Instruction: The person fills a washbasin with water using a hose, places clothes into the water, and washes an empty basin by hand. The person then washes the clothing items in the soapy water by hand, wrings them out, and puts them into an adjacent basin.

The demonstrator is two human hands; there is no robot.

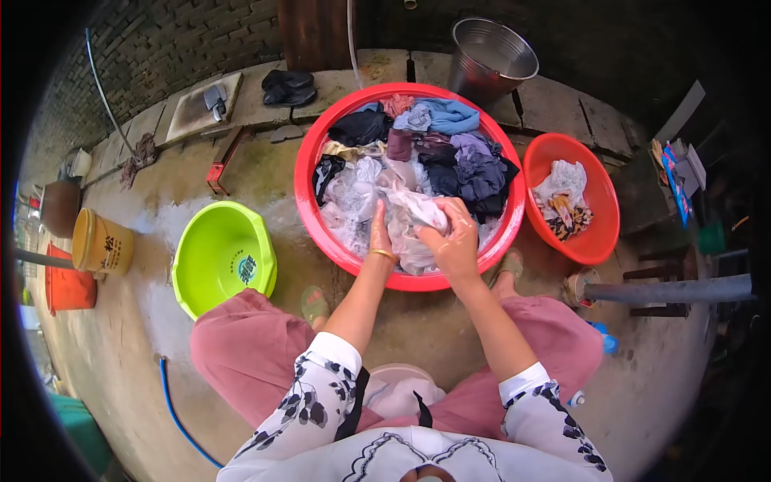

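A large red tub in front of me holds a pile of wet clothes in sudsy water. Over its near side, my right hand is closed on a whitish wet cloth, fingers bent round its edge. My left hand, with a gold bangle at the wrist, is held upright on the cloth's left side, fingers stretched out. Whether its palm touches the cloth, I cannot tell. Dark garments lie at the right of the pile, and blue cloth lies at the back.
A lime-green basin stands on the left. An orange-red basin with a few clothes sits to the right. Behind the tub is a metal bucket. A yellow bucket and blue hose are farther left.
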